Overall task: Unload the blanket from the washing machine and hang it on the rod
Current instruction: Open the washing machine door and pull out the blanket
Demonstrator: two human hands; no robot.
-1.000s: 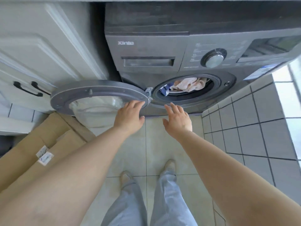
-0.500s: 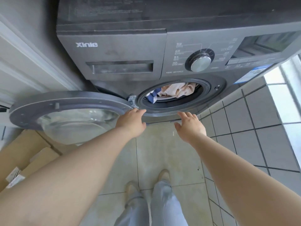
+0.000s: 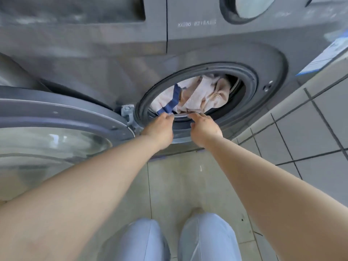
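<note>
Fingers (image 3: 170, 115) of both hands hidden at the drum's lip, grip on the blanket (image 3: 197, 95) perhaps begun, unclear.

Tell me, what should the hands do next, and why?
Probably reach a little further in and grasp the pale pink blanket with blue trim. The grey washing machine's round door is swung open, both the left hand and right hand are at the drum's rim, and the blanket lies just inside.
</note>
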